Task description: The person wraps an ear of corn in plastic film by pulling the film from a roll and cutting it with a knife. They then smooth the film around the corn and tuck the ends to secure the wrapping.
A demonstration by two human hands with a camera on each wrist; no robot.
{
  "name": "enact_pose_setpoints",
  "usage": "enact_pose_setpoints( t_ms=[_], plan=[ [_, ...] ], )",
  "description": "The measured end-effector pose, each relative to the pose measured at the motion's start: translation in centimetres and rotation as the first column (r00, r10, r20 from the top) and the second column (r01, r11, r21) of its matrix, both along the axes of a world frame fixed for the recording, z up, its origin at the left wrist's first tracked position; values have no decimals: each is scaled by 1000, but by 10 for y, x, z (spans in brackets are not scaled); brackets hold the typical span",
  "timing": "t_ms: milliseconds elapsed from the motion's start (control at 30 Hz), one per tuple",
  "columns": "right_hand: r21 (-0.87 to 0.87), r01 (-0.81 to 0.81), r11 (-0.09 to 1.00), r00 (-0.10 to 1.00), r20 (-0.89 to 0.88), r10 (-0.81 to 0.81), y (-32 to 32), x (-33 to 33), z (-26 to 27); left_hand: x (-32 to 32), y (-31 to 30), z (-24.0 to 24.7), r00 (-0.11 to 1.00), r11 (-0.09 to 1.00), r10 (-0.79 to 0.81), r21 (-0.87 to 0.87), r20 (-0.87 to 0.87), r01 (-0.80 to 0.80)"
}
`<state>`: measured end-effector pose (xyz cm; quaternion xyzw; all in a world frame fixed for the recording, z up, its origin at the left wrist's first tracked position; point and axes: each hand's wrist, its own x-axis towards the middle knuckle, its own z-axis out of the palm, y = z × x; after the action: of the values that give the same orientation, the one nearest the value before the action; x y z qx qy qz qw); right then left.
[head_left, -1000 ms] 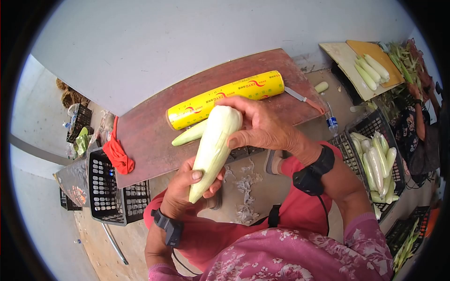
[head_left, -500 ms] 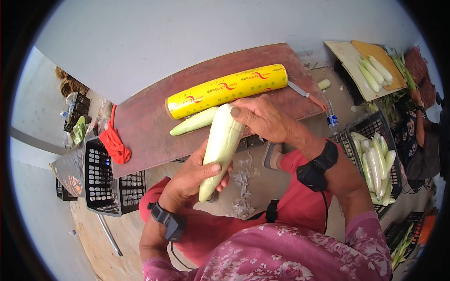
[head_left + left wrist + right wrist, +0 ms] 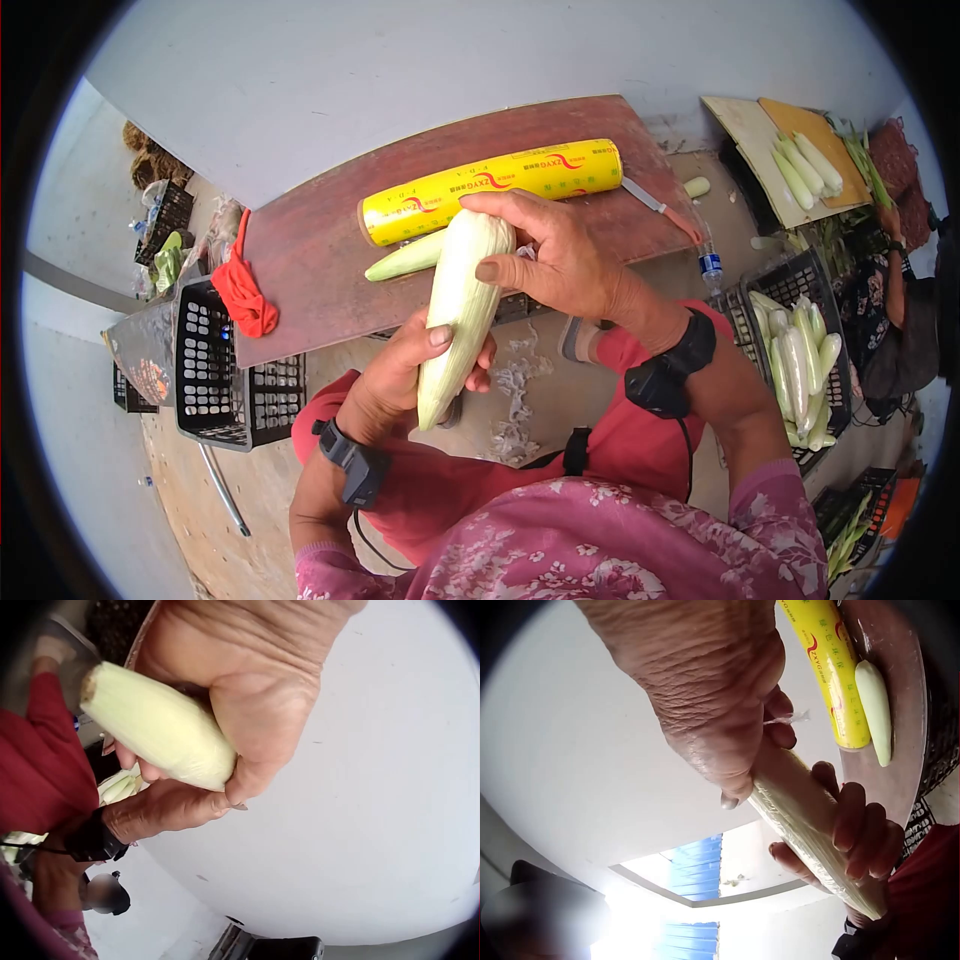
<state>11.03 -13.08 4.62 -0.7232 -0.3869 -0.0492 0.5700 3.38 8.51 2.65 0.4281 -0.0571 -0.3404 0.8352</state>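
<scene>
A pale green ear of corn (image 3: 468, 300) in its inner husk is held aslant over the person's lap, and clear film shines on it in the right wrist view. My left hand (image 3: 395, 370) grips its narrow lower part, thumb across the front. Around the thick upper end, my right hand (image 3: 570, 255) curls with the index finger over the top and the thumb at the side. A wisp of clear film (image 3: 789, 718) sticks out by the right fingers. Behind lies a second ear of corn (image 3: 405, 256) on the reddish table, partly hidden by the held one.
A yellow roll of film (image 3: 490, 190) lies across the table (image 3: 310, 290), with a knife (image 3: 660, 208) at its right end. A red cloth (image 3: 243, 295) hangs at the left edge above a black crate (image 3: 212, 375). Several ears fill another crate (image 3: 838, 290) at right, near another person.
The right hand has shifted on the upper end: its thumb moved from the top down to the side, and the index finger now lies over the top. The left hand keeps its grip.
</scene>
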Motion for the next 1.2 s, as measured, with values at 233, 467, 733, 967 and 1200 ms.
enact_pose_setpoints(
  t_ms=[233,467,733,967,1200],
  plan=[
    [-57,37,998,989,-139,-45,-2,7,3,-2,-7,2,999,998,-41,48,-10,42],
    [71,281,957,956,65,-285,-10,14,1,2,-6,-7,1000,1000,20,22,7,-20],
    [-70,223,972,898,402,-177,-12,-8,16,4,-3,-2,994,994,80,62,79,-84],
    [-167,274,947,859,485,-163,-10,-10,13,5,-2,-5,995,992,69,98,68,-76],
    [-247,356,901,776,615,-138,-6,-12,8,3,-4,-1,994,976,89,194,64,-100]
  ],
)
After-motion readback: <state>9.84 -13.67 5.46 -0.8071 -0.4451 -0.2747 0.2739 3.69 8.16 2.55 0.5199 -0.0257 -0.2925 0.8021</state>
